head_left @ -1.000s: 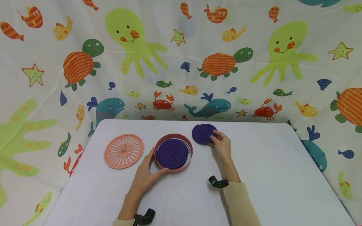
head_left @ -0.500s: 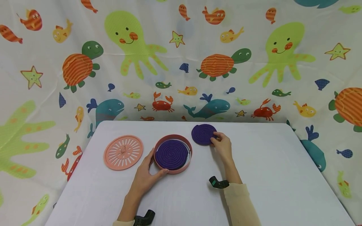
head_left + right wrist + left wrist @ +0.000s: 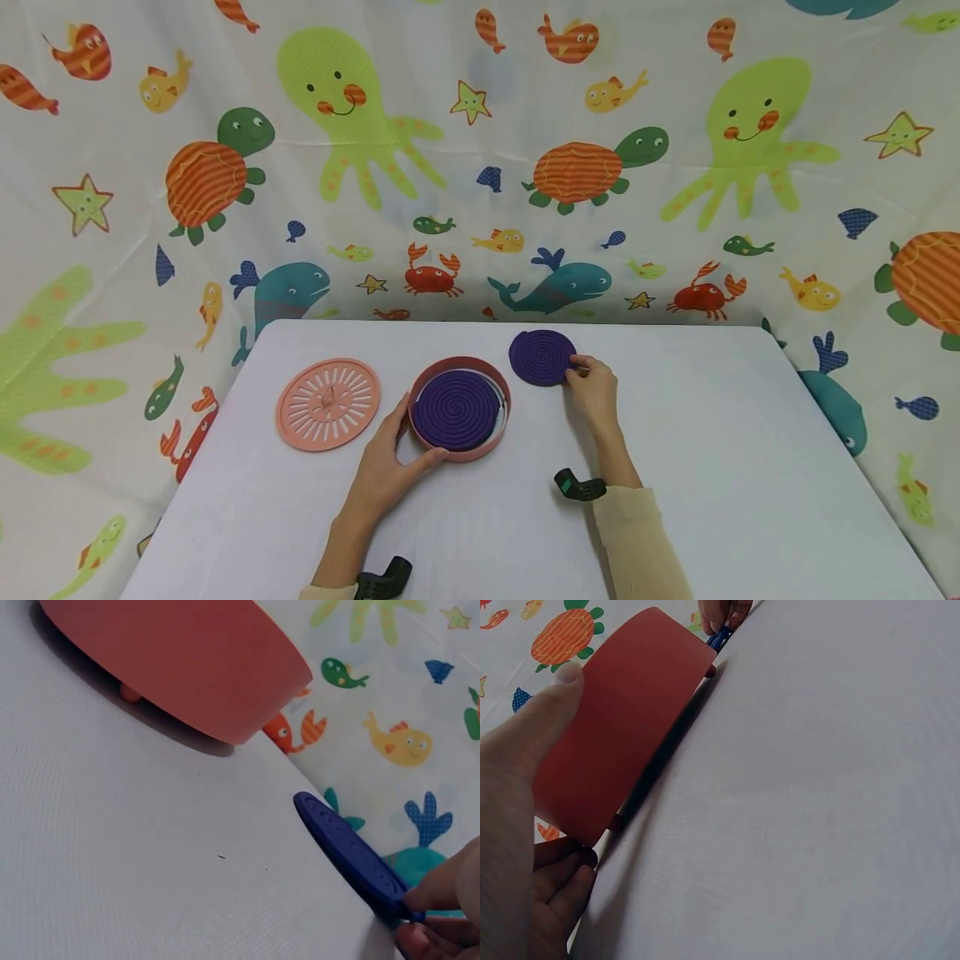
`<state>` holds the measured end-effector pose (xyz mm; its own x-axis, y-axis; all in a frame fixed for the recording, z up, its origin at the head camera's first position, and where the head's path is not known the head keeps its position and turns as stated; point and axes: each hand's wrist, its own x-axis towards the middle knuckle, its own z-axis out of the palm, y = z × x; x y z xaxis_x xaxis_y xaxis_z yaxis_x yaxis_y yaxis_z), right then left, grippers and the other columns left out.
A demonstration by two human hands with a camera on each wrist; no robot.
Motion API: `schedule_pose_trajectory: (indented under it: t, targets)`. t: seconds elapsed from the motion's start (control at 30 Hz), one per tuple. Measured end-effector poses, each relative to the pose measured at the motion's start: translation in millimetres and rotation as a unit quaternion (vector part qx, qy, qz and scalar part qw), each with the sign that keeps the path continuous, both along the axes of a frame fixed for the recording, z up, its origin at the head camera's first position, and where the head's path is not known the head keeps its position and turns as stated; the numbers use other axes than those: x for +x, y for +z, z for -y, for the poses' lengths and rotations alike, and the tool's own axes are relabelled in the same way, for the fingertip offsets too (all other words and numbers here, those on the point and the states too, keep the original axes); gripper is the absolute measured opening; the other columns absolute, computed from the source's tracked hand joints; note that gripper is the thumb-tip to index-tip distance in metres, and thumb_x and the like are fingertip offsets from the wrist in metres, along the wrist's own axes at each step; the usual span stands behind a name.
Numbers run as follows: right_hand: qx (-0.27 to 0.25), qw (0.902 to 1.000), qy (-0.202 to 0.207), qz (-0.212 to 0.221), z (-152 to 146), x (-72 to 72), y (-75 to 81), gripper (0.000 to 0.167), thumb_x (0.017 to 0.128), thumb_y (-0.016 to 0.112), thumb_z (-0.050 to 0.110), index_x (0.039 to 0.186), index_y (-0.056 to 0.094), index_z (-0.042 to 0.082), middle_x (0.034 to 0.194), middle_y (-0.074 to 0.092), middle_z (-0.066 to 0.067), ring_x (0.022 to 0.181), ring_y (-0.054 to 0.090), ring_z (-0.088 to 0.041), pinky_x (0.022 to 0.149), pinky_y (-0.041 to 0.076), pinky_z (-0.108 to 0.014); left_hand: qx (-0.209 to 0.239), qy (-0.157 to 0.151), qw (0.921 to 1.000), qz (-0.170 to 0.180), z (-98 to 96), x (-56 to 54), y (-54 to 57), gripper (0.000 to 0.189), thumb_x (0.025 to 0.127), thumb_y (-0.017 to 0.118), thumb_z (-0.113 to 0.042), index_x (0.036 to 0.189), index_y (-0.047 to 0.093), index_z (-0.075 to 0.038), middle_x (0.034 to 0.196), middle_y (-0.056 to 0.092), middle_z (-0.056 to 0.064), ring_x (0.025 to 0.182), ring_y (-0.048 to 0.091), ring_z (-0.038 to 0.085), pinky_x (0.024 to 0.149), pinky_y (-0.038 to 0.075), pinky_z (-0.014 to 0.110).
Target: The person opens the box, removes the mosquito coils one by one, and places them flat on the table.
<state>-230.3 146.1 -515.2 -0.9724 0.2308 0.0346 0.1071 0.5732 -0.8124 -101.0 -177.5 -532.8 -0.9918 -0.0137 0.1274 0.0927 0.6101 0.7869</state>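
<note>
My left hand (image 3: 390, 462) grips the side of a round pink mosquito coil holder (image 3: 506, 417), thumb at the front and fingers round the left side. Inside that holder lies a purple mosquito coil (image 3: 456, 410). The left wrist view shows the holder's smooth wall (image 3: 622, 724) and its small feet. To the right of the holder, my right hand (image 3: 596, 396) pinches the right edge of a second purple mosquito coil (image 3: 542, 358). In the right wrist view this coil (image 3: 349, 851) lies low over the table, its rim between thumb and fingers.
Left of the holder, a round pink slotted lid (image 3: 328, 405) lies flat on the white table (image 3: 750, 467). Behind the table hangs a curtain (image 3: 480, 150) printed with sea animals. Both wrists carry small black cameras.
My right hand has shifted slightly right, its fingertips now nearer the outer edge of the coil. That coil has hardly moved. The left hand and the holder have stayed in place.
</note>
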Motion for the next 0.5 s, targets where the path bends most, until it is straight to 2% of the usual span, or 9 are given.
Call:
schedule_pose_trajectory:
  t: [0.2, 0.37, 0.5]
  targets:
    - [0.017, 0.9998, 0.003, -0.003, 0.9, 0.9, -0.1, 0.035, 0.09, 0.065, 0.007, 0.124, 0.069, 0.0, 0.107, 0.07, -0.021, 0.095, 0.065, -0.029, 0.072, 0.049, -0.027, 0.0, 0.001, 1.0, 0.001, -0.3, -0.3, 0.3, 0.107, 0.076, 0.08, -0.06, 0.16, 0.026, -0.021, 0.161, 0.039, 0.006, 0.144, 0.046, 0.025, 0.117, 0.041, 0.041]
    - [0.015, 0.9998, 0.006, -0.007, 1.3, 2.1, 0.4, 0.035, 0.09, 0.065, 0.006, 0.124, 0.068, -0.002, 0.116, 0.067, -0.023, 0.097, 0.066, -0.029, 0.07, 0.049, -0.024, -0.004, 0.002, 1.0, 0.004, -0.4, -0.3, 0.8, 0.107, 0.076, 0.08, -0.06, 0.16, 0.026, -0.021, 0.161, 0.039, 0.005, 0.144, 0.046, 0.024, 0.117, 0.041, 0.041]
    - [0.02, 0.9997, 0.008, -0.016, 1.2, 1.5, -0.5, 0.034, 0.089, 0.066, 0.005, 0.122, 0.069, -0.003, 0.114, 0.067, -0.023, 0.096, 0.066, -0.029, 0.072, 0.049, -0.026, -0.004, 0.003, 1.0, 0.004, -0.5, -0.2, 0.4, 0.107, 0.076, 0.08, -0.061, 0.16, 0.026, -0.021, 0.161, 0.039, 0.005, 0.144, 0.046, 0.025, 0.118, 0.041, 0.041]
